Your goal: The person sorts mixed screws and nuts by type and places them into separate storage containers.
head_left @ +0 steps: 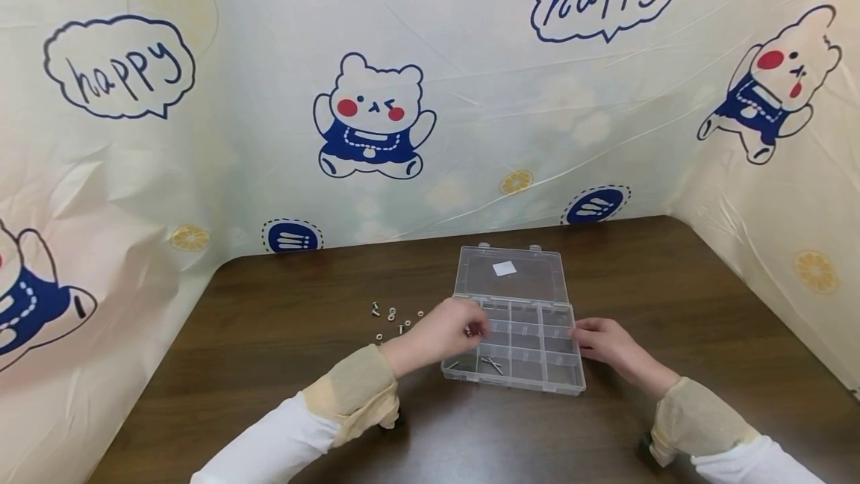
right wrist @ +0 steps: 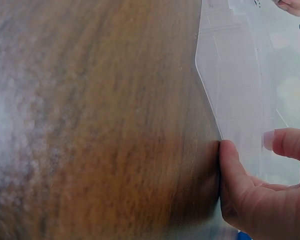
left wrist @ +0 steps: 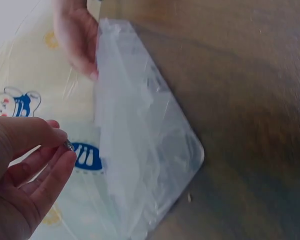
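Observation:
Between thumb and fingertips my left hand (head_left: 449, 329) pinches a small threaded metal screw (left wrist: 68, 145), held above the left columns of a clear plastic compartment box (head_left: 528, 355). The box lies on the table with its lid (head_left: 531, 275) folded back. A few thin metal screws (head_left: 493, 364) lie in its front compartments. At the box's right wall, my right hand (head_left: 608, 343) holds the edge with thumb and finger, seen closer in the right wrist view. The left forearm and hand cover part of the box's left side.
Several loose nuts (head_left: 392, 314) and screws (head_left: 375, 310) lie scattered on the brown table (head_left: 282, 364), left of the box. A white paper label (head_left: 504, 268) is on the lid. A printed curtain (head_left: 470, 133) hangs behind and on both sides.

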Demonstrator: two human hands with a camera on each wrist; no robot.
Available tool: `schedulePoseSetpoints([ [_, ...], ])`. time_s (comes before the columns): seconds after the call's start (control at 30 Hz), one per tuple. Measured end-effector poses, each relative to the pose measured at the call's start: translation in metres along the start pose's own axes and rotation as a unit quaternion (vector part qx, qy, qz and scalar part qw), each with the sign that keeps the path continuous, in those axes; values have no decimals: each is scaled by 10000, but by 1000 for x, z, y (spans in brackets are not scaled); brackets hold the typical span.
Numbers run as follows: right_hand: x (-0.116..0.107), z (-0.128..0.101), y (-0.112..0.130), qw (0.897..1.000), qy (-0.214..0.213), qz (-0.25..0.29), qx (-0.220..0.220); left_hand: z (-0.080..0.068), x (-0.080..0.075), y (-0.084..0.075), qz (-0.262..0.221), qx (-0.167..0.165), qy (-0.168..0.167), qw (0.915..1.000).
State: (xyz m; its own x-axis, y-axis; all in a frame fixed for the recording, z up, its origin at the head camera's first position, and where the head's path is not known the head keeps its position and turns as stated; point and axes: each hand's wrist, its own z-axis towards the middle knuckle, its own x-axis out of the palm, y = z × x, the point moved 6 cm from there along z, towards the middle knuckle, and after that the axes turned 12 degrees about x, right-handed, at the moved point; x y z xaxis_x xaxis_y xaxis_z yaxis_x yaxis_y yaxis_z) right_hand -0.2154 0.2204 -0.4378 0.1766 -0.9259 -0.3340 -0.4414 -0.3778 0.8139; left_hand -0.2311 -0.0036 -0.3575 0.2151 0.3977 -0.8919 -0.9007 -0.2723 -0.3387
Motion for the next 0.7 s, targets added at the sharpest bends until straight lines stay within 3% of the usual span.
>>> schedulePoseSetpoints([
  [0.37, 0, -1, 0, 10000, -13, -22, 22, 8, 24, -6, 28, 104, 588, 9982],
  [0.7, 0, -1, -1, 9999, 17, -76, 80, 1, 15, -4, 153, 70, 979, 9951],
])
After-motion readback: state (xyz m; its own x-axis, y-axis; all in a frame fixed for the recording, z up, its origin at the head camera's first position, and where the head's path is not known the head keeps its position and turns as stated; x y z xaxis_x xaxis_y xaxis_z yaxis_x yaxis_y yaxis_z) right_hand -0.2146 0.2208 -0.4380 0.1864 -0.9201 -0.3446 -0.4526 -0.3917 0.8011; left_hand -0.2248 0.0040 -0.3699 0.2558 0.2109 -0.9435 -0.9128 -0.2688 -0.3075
